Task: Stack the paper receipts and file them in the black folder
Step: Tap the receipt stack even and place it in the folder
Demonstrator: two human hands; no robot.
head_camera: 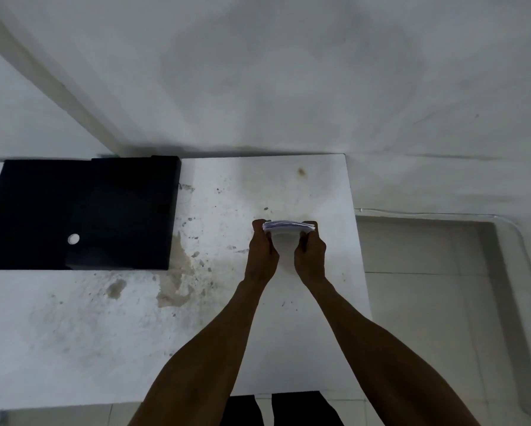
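While both hands clasp the stack of paper receipts (289,226) from either side, the step in hand looks like squaring the bundle: the sheets stand on edge just above or on the white desk (289,186), and the frame does not settle whether their lower edge touches it. The left hand (262,252) curls its fingers round the left end of the stack; the right hand (310,252) does the same at the right end, so each is closed on the receipts rather than spread flat. The stack bows slightly upward in the middle, and its top edges show as a thin pale band between the fingertips.

The black folder (79,213) lies flat at the far left of the desk, well apart from the hands, and appears closed. Judging from this, stacking is nearly done and filing has not begun. The next move probably calls for carrying the bundle leftward and opening the folder, likely freeing one hand to do so.
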